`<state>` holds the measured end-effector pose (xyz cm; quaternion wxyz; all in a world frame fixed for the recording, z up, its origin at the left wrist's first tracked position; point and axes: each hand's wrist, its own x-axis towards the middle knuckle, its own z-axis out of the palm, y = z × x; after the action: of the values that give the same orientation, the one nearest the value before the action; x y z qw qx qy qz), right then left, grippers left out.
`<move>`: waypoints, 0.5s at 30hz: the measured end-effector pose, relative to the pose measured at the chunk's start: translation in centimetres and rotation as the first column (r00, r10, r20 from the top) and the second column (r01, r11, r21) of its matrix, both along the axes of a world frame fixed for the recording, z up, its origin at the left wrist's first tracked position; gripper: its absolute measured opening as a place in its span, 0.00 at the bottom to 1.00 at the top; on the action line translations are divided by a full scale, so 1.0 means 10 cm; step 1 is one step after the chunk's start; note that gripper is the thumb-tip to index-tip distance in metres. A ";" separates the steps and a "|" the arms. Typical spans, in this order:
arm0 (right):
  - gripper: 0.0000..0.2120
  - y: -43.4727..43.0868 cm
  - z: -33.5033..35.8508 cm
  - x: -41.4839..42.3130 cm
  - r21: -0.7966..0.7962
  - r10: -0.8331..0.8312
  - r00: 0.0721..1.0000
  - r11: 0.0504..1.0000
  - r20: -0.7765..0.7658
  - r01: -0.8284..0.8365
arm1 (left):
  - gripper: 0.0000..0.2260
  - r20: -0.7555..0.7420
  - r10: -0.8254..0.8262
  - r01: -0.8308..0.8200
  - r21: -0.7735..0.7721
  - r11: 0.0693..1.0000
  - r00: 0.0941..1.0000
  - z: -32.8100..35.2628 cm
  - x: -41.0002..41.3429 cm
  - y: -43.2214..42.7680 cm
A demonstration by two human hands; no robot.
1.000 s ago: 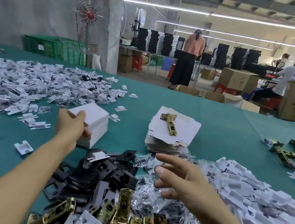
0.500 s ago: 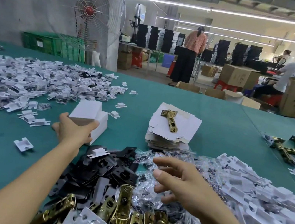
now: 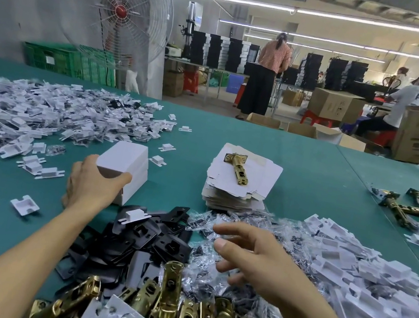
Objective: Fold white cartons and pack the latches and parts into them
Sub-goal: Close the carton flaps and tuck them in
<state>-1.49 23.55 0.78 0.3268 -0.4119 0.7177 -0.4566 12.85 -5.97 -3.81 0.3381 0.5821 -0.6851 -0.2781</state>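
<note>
My left hand (image 3: 93, 185) is clamped on the near end of the folded white carton (image 3: 126, 159), thumb on its right face and fingers round the left. The carton sits on the green surface (image 3: 323, 183), just beyond the heap of black plates (image 3: 162, 237). My right hand (image 3: 261, 270) holds nothing; its fingers are spread and loosely bent as it hovers over the clear bagged parts (image 3: 199, 276). I judge this carton finished and about to be set aside, so the next move turns on the stack of flat cartons (image 3: 241, 192). It lies straight ahead of the right hand, past the bags, and well to the right of the occupied left hand, so the free right hand is the nearer. A single brass latch (image 3: 237, 170) rests on top of that stack, its long axis running away from me, faceplate at the far end and tilted slightly left. It would have to come off before a blank can be lifted. The loose brass latches (image 3: 168, 299) are heaped nearest me, below both wrists, with the white plastic inserts (image 3: 375, 286) piled to the right.
</note>
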 end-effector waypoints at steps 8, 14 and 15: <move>0.08 0.05 0.05 -0.01 0.023 -0.021 0.999 1.000 -0.032 0.022 | 0.37 0.044 0.005 0.018 -0.502 0.865 0.999 0.05 -0.16 0.23; 0.04 -0.21 0.34 -0.31 0.226 0.032 0.897 0.971 -0.442 0.076 | 0.05 0.261 -0.527 0.580 -0.503 0.641 0.809 0.49 -0.90 0.62; 0.07 -0.34 0.37 -0.45 0.163 -0.061 0.862 0.973 -0.503 0.164 | 0.07 0.319 -0.588 0.668 -0.394 0.631 0.743 0.53 -1.03 0.66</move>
<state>-5.99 20.14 4.46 0.1445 -0.4373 0.8423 -0.2799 2.55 0.64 1.49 0.2978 0.2220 -0.9163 -0.1499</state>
